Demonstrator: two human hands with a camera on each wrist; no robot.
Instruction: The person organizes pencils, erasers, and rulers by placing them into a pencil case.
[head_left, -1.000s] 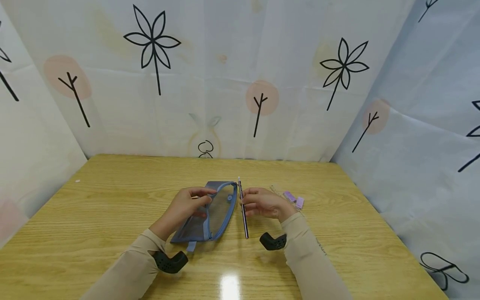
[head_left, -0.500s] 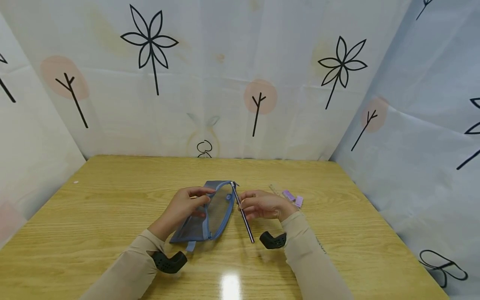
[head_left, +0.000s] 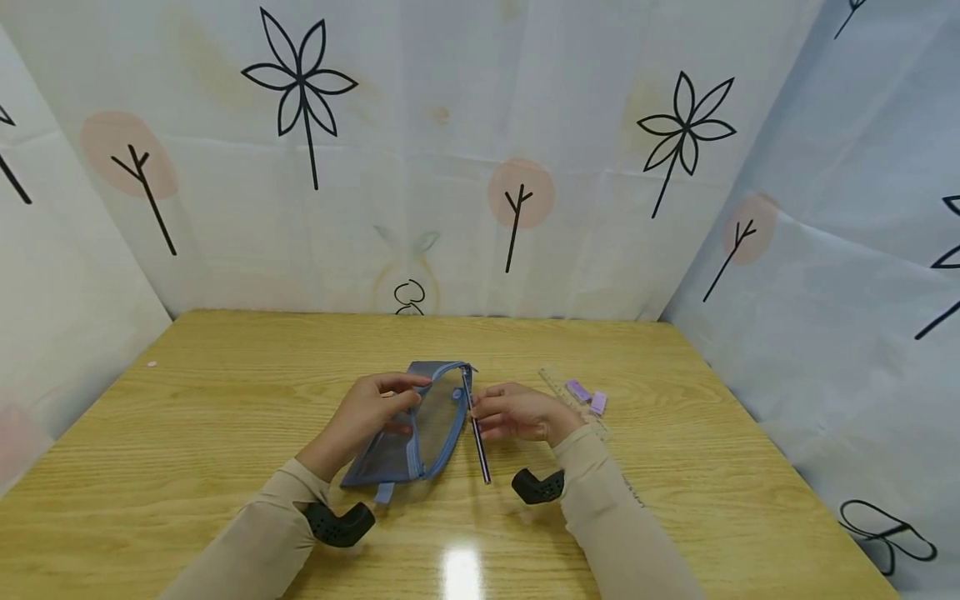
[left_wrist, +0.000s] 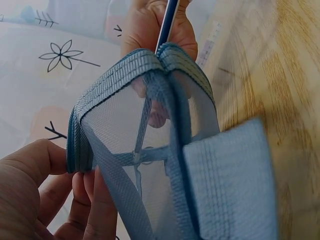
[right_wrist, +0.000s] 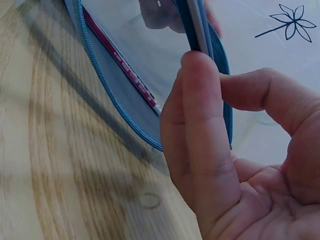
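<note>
A blue mesh pencil case [head_left: 375,465] stands on the table with its zipped mouth spread open. My left hand [head_left: 372,410] pinches the left edge of that mouth between thumb and fingers. Between the fingertips of my right hand [head_left: 521,412] is a dark pencil [head_left: 481,457] with pale stripes, held along the right rim of the case. The left wrist view shows the striped pencil [left_wrist: 168,21] rising behind the zip tape. Inside the case, the right wrist view shows a red pencil [right_wrist: 129,72] lying along the mesh wall.
Right of the right hand lie a clear ruler [head_left: 553,383] and two purple blocks [head_left: 577,391], which look like erasers. A small pale scrap [head_left: 152,364] lies far left on the wooden table [head_left: 247,392]. Patterned cloth [head_left: 442,208] closes off the back and sides.
The pencil first tilted with its far end over the case's rim, then its near end swung back left. My right hand shifted slightly left, uncovering more of the ruler. My left hand stayed put.
</note>
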